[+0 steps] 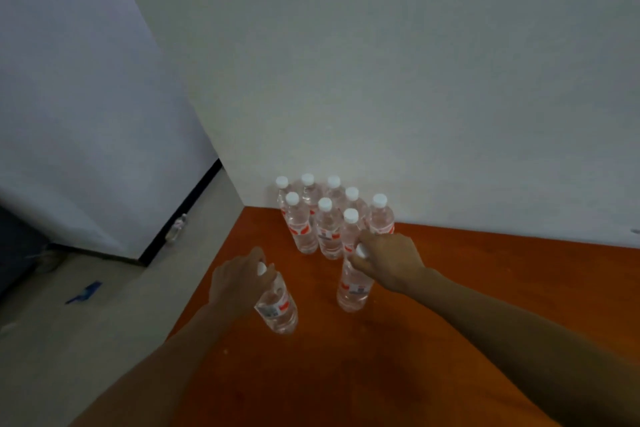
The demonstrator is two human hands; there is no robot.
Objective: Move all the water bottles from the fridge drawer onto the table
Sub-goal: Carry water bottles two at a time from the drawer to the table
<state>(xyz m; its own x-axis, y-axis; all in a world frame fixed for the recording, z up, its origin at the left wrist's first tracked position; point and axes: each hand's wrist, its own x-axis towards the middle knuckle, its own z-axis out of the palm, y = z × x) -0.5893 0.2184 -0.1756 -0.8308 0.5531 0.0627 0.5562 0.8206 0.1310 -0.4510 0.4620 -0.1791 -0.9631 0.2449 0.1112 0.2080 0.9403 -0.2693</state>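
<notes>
Both my hands, left (239,279) and right (388,260), grip bottles by their caps over the counter (485,288), joining eight bottles (329,218) beyond; fridge drawer unseen.

A plain indoor room is shown, of a kind that cannot be told for certain. A bare white wall (381,62) is met by an orange-brown wooden table (450,288), on which small water bottles (329,218) are clustered. A white fridge (86,114) is stood on a pale floor (104,305).
</notes>
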